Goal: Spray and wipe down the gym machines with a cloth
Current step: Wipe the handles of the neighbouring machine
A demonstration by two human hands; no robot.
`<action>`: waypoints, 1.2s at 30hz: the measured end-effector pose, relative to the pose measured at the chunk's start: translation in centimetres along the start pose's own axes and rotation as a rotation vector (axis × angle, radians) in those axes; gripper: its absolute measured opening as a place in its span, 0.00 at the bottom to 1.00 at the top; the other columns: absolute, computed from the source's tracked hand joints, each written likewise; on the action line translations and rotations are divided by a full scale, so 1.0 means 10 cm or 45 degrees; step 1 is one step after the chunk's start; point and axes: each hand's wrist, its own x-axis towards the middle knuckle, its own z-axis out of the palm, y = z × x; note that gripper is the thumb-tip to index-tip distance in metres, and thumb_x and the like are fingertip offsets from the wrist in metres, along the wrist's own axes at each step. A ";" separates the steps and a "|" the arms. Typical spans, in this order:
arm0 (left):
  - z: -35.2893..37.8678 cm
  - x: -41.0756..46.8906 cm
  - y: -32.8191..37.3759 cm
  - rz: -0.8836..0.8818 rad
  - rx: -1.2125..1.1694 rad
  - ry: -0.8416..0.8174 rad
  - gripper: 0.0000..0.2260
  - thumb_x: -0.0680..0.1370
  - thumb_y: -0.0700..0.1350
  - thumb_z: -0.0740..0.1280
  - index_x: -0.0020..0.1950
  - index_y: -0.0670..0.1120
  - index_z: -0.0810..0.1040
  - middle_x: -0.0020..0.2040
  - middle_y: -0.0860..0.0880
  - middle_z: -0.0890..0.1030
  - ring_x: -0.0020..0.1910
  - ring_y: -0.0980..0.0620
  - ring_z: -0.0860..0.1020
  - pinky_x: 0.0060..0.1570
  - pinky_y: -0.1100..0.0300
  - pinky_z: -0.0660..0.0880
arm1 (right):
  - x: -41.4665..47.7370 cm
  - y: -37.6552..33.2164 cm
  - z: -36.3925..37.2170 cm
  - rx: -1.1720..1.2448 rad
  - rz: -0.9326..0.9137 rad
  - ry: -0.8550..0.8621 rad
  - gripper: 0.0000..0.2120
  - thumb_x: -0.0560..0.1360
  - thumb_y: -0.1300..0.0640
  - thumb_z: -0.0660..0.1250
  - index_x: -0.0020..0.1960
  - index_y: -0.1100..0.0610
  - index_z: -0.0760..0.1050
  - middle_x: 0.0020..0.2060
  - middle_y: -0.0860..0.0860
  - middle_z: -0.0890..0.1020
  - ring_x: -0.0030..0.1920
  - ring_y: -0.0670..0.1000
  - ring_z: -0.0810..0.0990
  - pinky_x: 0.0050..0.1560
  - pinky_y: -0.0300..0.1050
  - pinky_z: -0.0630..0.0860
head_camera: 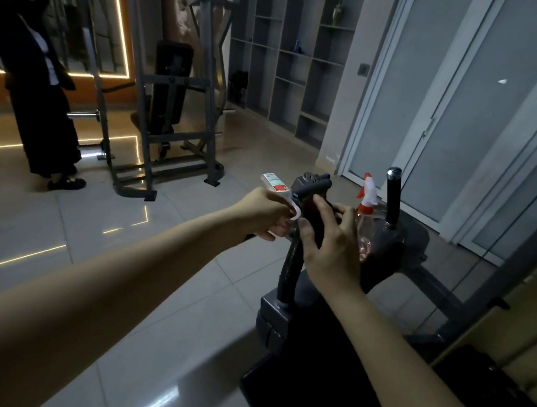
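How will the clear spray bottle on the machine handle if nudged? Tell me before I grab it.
The spray bottle looks tall and narrow with a bulky red-and-white trigger head, so it probably tips easily. Its clear body seems to hold only a little pinkish liquid, so it is likely light. The smooth plastic may be slippery if wet.

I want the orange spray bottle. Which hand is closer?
Right. The right hand, holding a dark cloth, sits just left of the spray bottle; the left hand, holding a white bottle, is farther left.
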 end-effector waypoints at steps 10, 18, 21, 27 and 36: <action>0.12 0.16 -0.19 0.071 -0.033 0.056 0.12 0.80 0.51 0.71 0.51 0.42 0.84 0.40 0.45 0.84 0.38 0.51 0.80 0.42 0.56 0.76 | -0.54 0.15 0.20 0.056 -0.165 0.051 0.12 0.79 0.62 0.68 0.62 0.57 0.80 0.57 0.56 0.73 0.54 0.53 0.78 0.58 0.46 0.79; 0.23 0.25 -0.08 0.252 0.295 0.127 0.15 0.73 0.57 0.77 0.50 0.47 0.85 0.48 0.49 0.85 0.47 0.52 0.84 0.49 0.54 0.82 | -0.89 0.22 0.16 0.077 -0.145 -0.249 0.13 0.76 0.58 0.70 0.60 0.51 0.80 0.54 0.52 0.76 0.48 0.53 0.82 0.54 0.46 0.81; 0.23 0.26 -0.08 0.266 0.418 0.205 0.13 0.73 0.58 0.76 0.47 0.48 0.85 0.44 0.49 0.86 0.44 0.49 0.84 0.49 0.47 0.82 | -0.92 0.26 0.08 -0.043 -0.098 -0.582 0.12 0.77 0.52 0.69 0.59 0.47 0.80 0.53 0.50 0.79 0.52 0.50 0.80 0.58 0.43 0.77; 0.23 0.29 -0.08 0.293 0.514 0.239 0.13 0.74 0.58 0.76 0.43 0.49 0.84 0.43 0.46 0.85 0.43 0.46 0.84 0.43 0.50 0.79 | -0.45 0.21 -0.18 0.446 0.198 0.007 0.13 0.76 0.57 0.70 0.59 0.50 0.75 0.54 0.49 0.77 0.55 0.48 0.78 0.53 0.39 0.78; 0.30 0.26 -0.11 0.306 0.399 0.204 0.07 0.79 0.49 0.72 0.52 0.46 0.81 0.46 0.50 0.81 0.44 0.52 0.81 0.43 0.60 0.77 | -0.53 0.28 0.30 0.485 0.026 0.013 0.11 0.79 0.64 0.67 0.60 0.58 0.74 0.64 0.55 0.71 0.62 0.47 0.74 0.60 0.42 0.78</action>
